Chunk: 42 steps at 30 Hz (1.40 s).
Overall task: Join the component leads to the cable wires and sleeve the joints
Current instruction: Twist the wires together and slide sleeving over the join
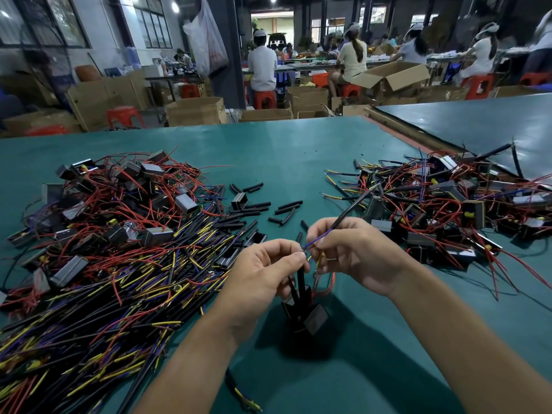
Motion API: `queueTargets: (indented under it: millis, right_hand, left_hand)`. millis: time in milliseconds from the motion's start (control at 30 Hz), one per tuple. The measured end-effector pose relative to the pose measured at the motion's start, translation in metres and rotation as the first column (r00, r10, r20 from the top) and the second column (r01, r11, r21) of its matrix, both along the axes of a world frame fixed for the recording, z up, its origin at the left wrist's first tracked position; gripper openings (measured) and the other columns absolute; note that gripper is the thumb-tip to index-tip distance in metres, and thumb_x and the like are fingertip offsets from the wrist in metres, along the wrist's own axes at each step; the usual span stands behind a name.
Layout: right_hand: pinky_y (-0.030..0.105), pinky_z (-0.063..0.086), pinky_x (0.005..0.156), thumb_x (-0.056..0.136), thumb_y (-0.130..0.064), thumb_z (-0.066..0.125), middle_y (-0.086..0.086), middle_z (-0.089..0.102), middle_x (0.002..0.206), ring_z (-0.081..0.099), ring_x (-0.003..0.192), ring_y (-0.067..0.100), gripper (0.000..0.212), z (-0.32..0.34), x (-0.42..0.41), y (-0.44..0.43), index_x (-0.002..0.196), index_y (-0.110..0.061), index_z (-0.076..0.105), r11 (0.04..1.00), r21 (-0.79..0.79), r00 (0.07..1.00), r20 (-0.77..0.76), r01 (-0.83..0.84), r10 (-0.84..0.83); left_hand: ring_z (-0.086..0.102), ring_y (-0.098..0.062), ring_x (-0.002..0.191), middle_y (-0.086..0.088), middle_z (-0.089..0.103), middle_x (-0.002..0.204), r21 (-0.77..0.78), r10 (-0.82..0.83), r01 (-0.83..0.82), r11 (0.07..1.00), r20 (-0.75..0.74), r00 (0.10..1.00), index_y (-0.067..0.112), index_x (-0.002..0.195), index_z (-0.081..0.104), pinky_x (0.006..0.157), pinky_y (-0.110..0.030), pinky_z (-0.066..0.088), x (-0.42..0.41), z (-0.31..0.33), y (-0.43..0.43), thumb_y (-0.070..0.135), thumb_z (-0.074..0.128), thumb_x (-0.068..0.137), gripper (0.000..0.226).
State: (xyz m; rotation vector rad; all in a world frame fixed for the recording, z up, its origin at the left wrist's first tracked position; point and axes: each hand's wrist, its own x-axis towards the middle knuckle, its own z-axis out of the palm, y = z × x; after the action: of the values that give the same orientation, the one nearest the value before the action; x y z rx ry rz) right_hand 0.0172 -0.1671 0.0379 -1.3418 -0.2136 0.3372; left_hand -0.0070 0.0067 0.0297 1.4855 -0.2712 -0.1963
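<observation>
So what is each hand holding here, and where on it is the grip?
The left hand pinches the top of the black-sleeved leads rising from the component; the right hand pinches the cable's blue wire near its end.

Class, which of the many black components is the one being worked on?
The component right below the hands: its leads rise into the left hand, while the right hand holds a cable. All others lie in the left pile or right pile.

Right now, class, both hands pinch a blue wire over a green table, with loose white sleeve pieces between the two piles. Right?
One slip: the head view shows the sleeve pieces are black, not white. Left hand, right hand, blue wire and green table are as stated.
</observation>
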Motion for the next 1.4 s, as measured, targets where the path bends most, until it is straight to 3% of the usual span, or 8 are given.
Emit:
queueTargets:
  millis: [267, 367, 467, 600, 800, 1000, 1167, 1400]
  right_hand:
    - [0.02, 0.05, 0.055, 0.069, 0.0, 0.054, 0.006, 0.067, 0.065, 0.053, 0.056, 0.016, 0.026, 0.002, -0.001, -0.006, 0.072, -0.013, 0.077, 0.993, -0.085, 0.981, 0.164, -0.086, 0.099]
    - [0.017, 0.046, 0.051, 0.068, 0.003, 0.05, 0.006, 0.067, 0.063, 0.053, 0.05, 0.01, 0.029, 0.004, -0.003, -0.007, 0.07, -0.01, 0.076, 0.986, -0.073, 0.973, 0.163, -0.152, 0.162]
    - [0.018, 0.043, 0.047, 0.065, 0.001, 0.049, 0.018, 0.062, 0.066, 0.053, 0.048, 0.012, 0.028, 0.006, -0.004, -0.008, 0.068, -0.008, 0.075, 0.981, -0.058, 0.973, 0.13, -0.186, 0.192]
    - [0.027, 0.039, 0.052, 0.065, -0.006, 0.049, 0.012, 0.054, 0.053, 0.052, 0.046, 0.017, 0.023, 0.006, -0.003, -0.008, 0.067, -0.009, 0.072, 0.976, -0.056, 0.975, 0.057, -0.211, 0.214]
    - [0.024, 0.05, 0.054, 0.075, -0.006, 0.057, 0.009, 0.061, 0.068, 0.049, 0.056, 0.019, 0.008, 0.005, -0.003, -0.009, 0.076, -0.01, 0.064, 0.985, 0.0, 0.983, 0.062, -0.174, 0.174]
    - [0.022, 0.05, 0.058, 0.08, -0.007, 0.053, 0.009, 0.059, 0.075, 0.048, 0.061, 0.017, 0.018, 0.007, -0.006, -0.012, 0.073, -0.014, 0.068, 0.954, 0.067, 0.956, 0.05, -0.292, 0.289]
    - [0.024, 0.051, 0.056, 0.074, -0.005, 0.053, 0.014, 0.053, 0.075, 0.038, 0.069, 0.023, 0.014, 0.009, -0.005, -0.009, 0.068, -0.01, 0.065, 0.96, 0.064, 0.962, -0.005, -0.272, 0.273]
    - [0.023, 0.049, 0.054, 0.072, -0.003, 0.05, 0.009, 0.057, 0.07, 0.048, 0.061, 0.018, 0.016, 0.01, -0.007, -0.008, 0.066, -0.008, 0.065, 0.961, 0.026, 0.961, 0.011, -0.276, 0.276]
  left_hand:
    - [0.034, -0.009, 0.049, 0.001, 0.061, 0.066, -0.021, -0.09, 0.088, 0.996, -0.146, 0.985, 0.013, 0.074, 0.063, 0.042, -0.015, 0.032, 0.0, 0.001, 0.004, 0.008, 0.057, 0.091, 0.019]
    - [0.036, -0.007, 0.048, 0.0, 0.06, 0.07, -0.051, -0.154, 0.147, 0.988, -0.183, 0.971, 0.013, 0.08, 0.065, 0.044, -0.016, 0.03, 0.001, 0.0, 0.005, 0.015, 0.062, 0.086, 0.007]
    - [0.045, -0.002, 0.047, 0.003, 0.062, 0.07, -0.091, -0.26, 0.247, 0.965, -0.196, 0.945, 0.013, 0.082, 0.066, 0.044, -0.013, 0.036, 0.0, -0.001, 0.007, 0.021, 0.068, 0.078, 0.01]
    - [0.046, -0.003, 0.05, 0.002, 0.062, 0.071, -0.112, -0.344, 0.328, 0.938, -0.181, 0.921, 0.016, 0.077, 0.066, 0.047, -0.016, 0.035, 0.0, -0.002, 0.009, 0.02, 0.065, 0.081, 0.006]
    - [0.044, -0.005, 0.049, 0.001, 0.062, 0.07, -0.128, -0.297, 0.275, 0.953, -0.201, 0.934, 0.016, 0.077, 0.064, 0.042, -0.015, 0.037, 0.002, -0.001, 0.011, 0.021, 0.064, 0.08, 0.006]
    - [0.043, -0.004, 0.049, 0.001, 0.06, 0.068, -0.117, -0.276, 0.255, 0.96, -0.217, 0.936, 0.007, 0.094, 0.06, 0.043, -0.015, 0.035, 0.003, 0.001, 0.011, 0.017, 0.068, 0.079, 0.019]
    - [0.047, -0.006, 0.049, 0.0, 0.062, 0.067, -0.109, -0.253, 0.235, 0.966, -0.215, 0.943, 0.015, 0.078, 0.063, 0.046, -0.018, 0.035, 0.002, 0.002, 0.012, 0.019, 0.064, 0.075, 0.005]
    - [0.046, -0.007, 0.052, 0.003, 0.061, 0.066, -0.067, -0.251, 0.242, 0.968, -0.19, 0.949, 0.02, 0.067, 0.07, 0.047, -0.018, 0.036, 0.001, 0.003, 0.012, 0.026, 0.066, 0.076, 0.011]
